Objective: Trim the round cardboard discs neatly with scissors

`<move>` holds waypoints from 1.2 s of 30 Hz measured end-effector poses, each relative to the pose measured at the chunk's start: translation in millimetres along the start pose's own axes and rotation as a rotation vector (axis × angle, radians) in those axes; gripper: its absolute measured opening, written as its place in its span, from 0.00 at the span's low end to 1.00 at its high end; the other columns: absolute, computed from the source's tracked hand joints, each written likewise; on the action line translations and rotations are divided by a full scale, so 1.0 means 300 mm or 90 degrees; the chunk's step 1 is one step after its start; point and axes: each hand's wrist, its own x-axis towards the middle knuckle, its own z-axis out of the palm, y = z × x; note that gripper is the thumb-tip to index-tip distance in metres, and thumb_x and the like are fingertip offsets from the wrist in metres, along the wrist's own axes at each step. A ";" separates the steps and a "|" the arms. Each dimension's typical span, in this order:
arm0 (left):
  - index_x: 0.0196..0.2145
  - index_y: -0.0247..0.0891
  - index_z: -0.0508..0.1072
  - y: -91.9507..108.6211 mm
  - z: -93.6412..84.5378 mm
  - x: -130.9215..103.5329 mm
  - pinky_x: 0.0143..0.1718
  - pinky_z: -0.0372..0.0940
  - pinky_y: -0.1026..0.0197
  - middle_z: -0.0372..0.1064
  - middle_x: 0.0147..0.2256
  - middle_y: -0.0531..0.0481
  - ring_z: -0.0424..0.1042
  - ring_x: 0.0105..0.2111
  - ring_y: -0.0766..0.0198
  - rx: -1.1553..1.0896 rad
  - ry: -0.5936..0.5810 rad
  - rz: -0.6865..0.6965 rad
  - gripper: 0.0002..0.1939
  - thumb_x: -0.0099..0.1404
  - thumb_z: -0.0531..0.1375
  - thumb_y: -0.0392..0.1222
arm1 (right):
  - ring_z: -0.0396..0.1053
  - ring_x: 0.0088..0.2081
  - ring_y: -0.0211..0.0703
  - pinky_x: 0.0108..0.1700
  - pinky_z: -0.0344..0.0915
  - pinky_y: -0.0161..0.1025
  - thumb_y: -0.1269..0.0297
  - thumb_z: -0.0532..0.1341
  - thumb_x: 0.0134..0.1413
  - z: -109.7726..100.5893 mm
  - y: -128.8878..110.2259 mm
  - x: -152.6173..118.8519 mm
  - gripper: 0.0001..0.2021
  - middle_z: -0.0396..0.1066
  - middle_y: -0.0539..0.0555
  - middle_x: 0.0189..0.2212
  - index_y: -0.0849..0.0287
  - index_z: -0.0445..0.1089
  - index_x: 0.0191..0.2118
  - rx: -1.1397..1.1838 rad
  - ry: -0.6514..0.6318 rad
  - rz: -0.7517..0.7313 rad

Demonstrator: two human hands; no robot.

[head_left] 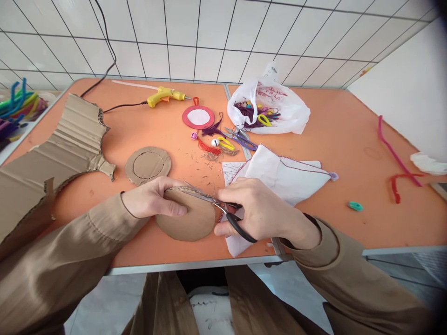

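My left hand point(157, 200) grips a round cardboard disc point(188, 218) by its upper left, thumb flat on the face. In my right hand point(254, 209) is a pair of scissors point(239, 228) with black handles, fingers through the loops. The blades lie along the disc's upper edge, where the cardboard looks ragged. Just behind my left hand, a smaller cardboard disc point(148, 164) with an inner circle cut or marked in it rests on the table. White cloth point(279, 174) with dark red stitching lies beneath and beyond my right hand.
A yellow glue gun point(165, 97) with a cord lies at the back, near a red-rimmed round piece point(198, 117). Purple-handled scissors point(242, 138) and tassels are mid-table. A white plastic bag point(291, 109) stands behind. Torn corrugated cardboard point(66, 139) covers the left; pipe cleaners point(394, 149) lie right.
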 end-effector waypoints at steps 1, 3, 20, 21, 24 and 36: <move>0.44 0.39 0.83 -0.001 0.000 0.000 0.46 0.71 0.56 0.82 0.43 0.44 0.79 0.44 0.52 -0.003 -0.003 -0.001 0.18 0.54 0.69 0.32 | 0.45 0.22 0.33 0.27 0.44 0.37 0.54 0.69 0.46 0.000 0.000 -0.001 0.25 0.51 0.42 0.18 0.56 0.50 0.22 0.010 -0.001 0.001; 0.44 0.39 0.83 -0.003 -0.001 0.001 0.46 0.71 0.56 0.82 0.43 0.44 0.80 0.44 0.52 -0.004 -0.001 -0.006 0.18 0.54 0.69 0.32 | 0.44 0.21 0.32 0.26 0.43 0.37 0.56 0.69 0.46 -0.001 0.002 -0.002 0.25 0.51 0.42 0.17 0.56 0.49 0.22 0.028 -0.001 0.001; 0.38 0.37 0.83 -0.010 -0.001 0.003 0.41 0.72 0.57 0.83 0.36 0.46 0.80 0.36 0.54 -0.023 0.016 -0.027 0.15 0.49 0.71 0.33 | 0.41 0.21 0.32 0.25 0.42 0.37 0.58 0.67 0.51 0.009 0.009 -0.009 0.26 0.47 0.41 0.17 0.56 0.46 0.22 0.035 0.020 -0.022; 0.38 0.37 0.83 -0.010 -0.002 0.003 0.40 0.71 0.57 0.83 0.36 0.46 0.80 0.36 0.54 -0.017 0.021 -0.032 0.15 0.50 0.71 0.33 | 0.42 0.21 0.32 0.25 0.42 0.37 0.57 0.68 0.51 0.009 0.009 -0.010 0.26 0.47 0.41 0.17 0.56 0.46 0.22 0.033 0.022 -0.023; 0.38 0.36 0.83 -0.016 -0.003 0.003 0.39 0.71 0.59 0.83 0.35 0.46 0.80 0.35 0.55 -0.010 0.025 -0.039 0.15 0.50 0.70 0.33 | 0.42 0.21 0.32 0.25 0.42 0.37 0.57 0.68 0.51 0.008 0.010 -0.015 0.26 0.47 0.41 0.17 0.56 0.46 0.21 0.026 0.026 -0.027; 0.43 0.38 0.83 -0.010 -0.003 0.006 0.48 0.70 0.54 0.81 0.44 0.44 0.79 0.45 0.50 0.018 -0.006 0.004 0.19 0.52 0.69 0.32 | 0.45 0.22 0.33 0.27 0.44 0.36 0.51 0.69 0.48 0.016 0.003 0.001 0.26 0.51 0.42 0.17 0.56 0.50 0.22 -0.019 0.027 -0.014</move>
